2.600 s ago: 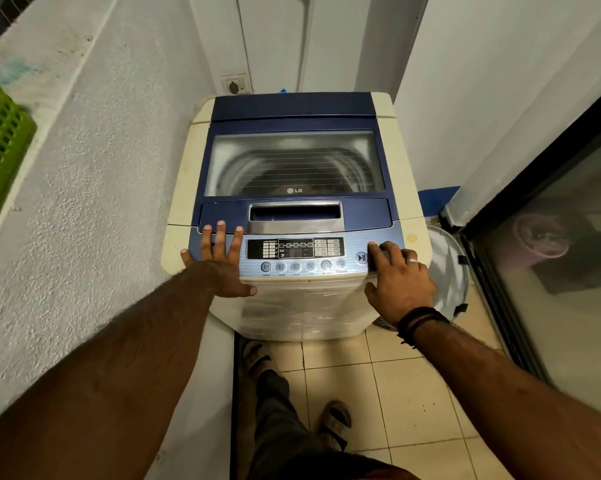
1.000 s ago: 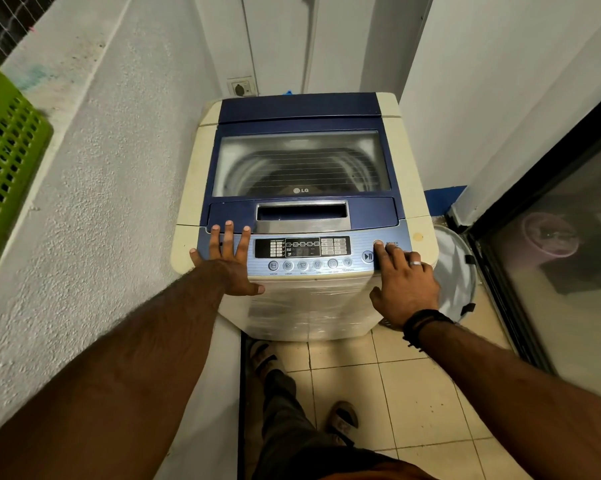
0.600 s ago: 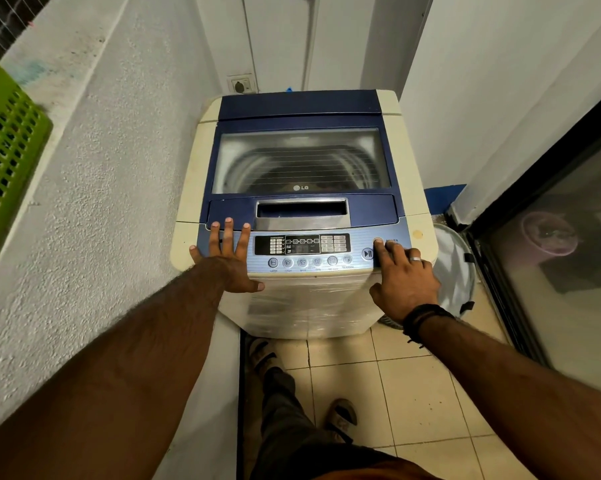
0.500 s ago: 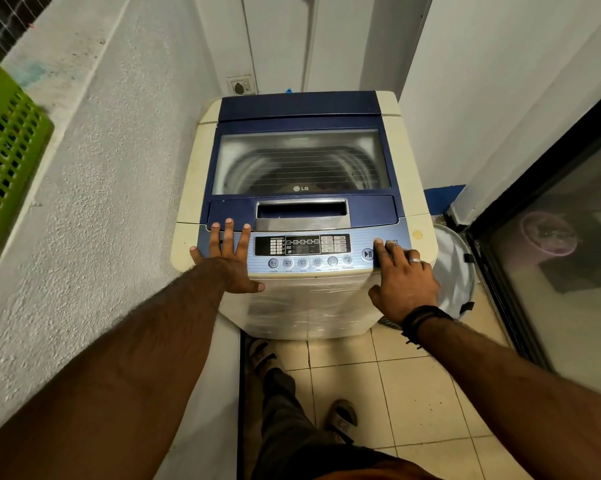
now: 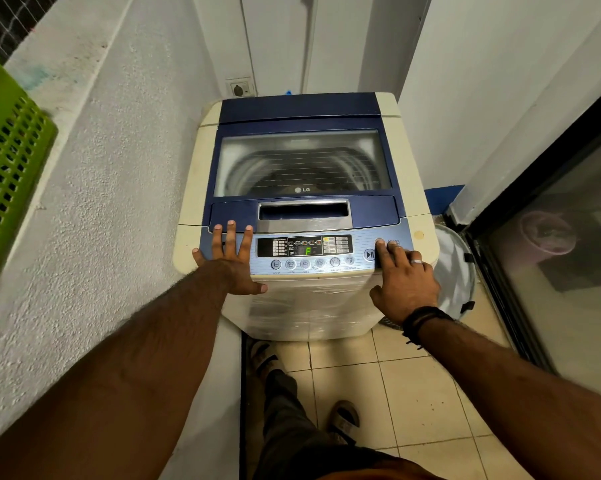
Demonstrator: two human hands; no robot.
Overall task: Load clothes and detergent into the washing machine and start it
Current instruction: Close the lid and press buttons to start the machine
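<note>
Display (image 5: 307,251) now lit; hands unmoved. Left hand (image 5: 231,263) flat on washing machine (image 5: 410,233); right hand (image 5: 404,284), fingers extended, presses power button (image 5: 379,241). Rigid panel: light fingertip taps suffice.

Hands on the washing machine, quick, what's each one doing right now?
Left hand: open, fingers spread flat on the blue control panel.
Right hand: open, index fingertip on the round power button, holding nothing.

White walls (image 5: 482,81), beige tiled floor (image 5: 413,393)
</note>
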